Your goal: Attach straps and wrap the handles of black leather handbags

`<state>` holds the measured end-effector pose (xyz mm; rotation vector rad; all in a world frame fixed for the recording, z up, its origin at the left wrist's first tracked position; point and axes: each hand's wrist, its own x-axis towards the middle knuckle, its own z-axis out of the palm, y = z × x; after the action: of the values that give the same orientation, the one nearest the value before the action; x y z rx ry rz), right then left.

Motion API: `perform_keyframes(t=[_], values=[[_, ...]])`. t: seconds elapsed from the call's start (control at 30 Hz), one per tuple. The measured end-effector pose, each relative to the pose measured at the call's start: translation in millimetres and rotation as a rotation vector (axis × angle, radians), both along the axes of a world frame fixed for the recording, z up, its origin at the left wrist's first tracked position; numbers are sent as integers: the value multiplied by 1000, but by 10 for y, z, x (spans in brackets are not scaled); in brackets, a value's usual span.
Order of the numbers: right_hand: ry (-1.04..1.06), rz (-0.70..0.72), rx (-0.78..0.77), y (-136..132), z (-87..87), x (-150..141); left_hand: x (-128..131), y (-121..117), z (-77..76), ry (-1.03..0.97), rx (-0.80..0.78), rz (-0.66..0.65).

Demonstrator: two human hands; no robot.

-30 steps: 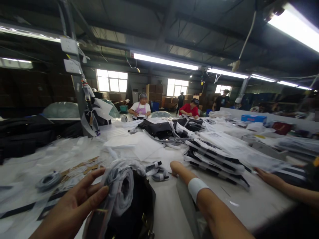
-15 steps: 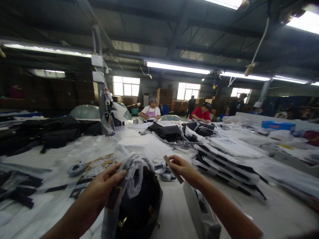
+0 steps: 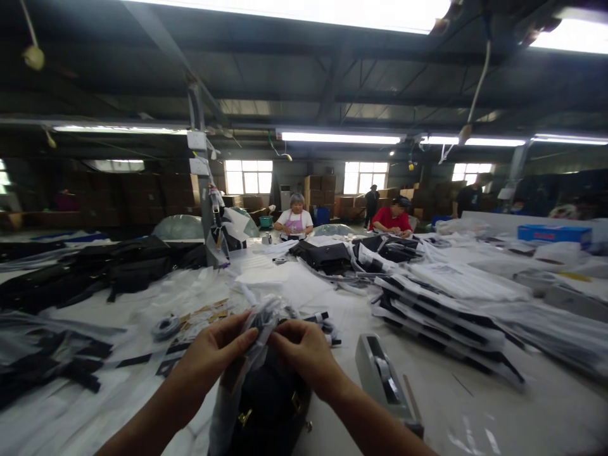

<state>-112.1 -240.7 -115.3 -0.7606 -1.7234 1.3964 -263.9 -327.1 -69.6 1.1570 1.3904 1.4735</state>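
Note:
A black bag (image 3: pixel 273 408) with gold-coloured metal fittings stands in front of me. Over its top is a coiled strap (image 3: pixel 266 316) in clear plastic wrapping. My left hand (image 3: pixel 221 348) pinches the wrapped strap from the left, thumb against fingers. From the right, my right hand (image 3: pixel 304 351) is closed on the strap's wrapping, its fingertips partly hidden. A brown strip (image 3: pixel 412 399) lies beside the grey tape dispenser (image 3: pixel 380 373), right of the bag. A brown tag (image 3: pixel 235 375) shows below my left hand.
A stack of flat black-and-white wrapped pieces (image 3: pixel 441 323) lies at right. Small brown tags (image 3: pixel 209 313) and a coiled strap roll (image 3: pixel 166 327) lie at left. Black bags (image 3: pixel 325 253) lie farther back. Two people sit across the table; a metal post (image 3: pixel 208 215) rises at left.
My right hand has let go of the brown strip, now by the tape dispenser, and moved left onto the wrapped strap. My left hand stays on the strap. The view has tilted slightly up.

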Motion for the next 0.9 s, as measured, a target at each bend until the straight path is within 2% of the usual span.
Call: perform_keyframes(t=[0.2,0.3,0.43,0.5,0.57,0.77,0.9], values=[[130,-68,48,7,-132,-135,-15,5,-44,31,5,66],[231,-26,-78,-24,-155,-145,-10,-2,-43,24,22,38],[366,185,-378,-120,-77,-64,-4,-11,-10,52,25,5],[432,340,-462,-165,-28,-5,-9,-7,-6,55,14,17],[479,426,-502,-190,3,32,-8,0,-16,46,7,24],[481,311,-532,-198,-4,-14,36,-21,-4,170,56,3],[465,332,-582,-222,6,22,-3,-50,32,311,62,-12]])
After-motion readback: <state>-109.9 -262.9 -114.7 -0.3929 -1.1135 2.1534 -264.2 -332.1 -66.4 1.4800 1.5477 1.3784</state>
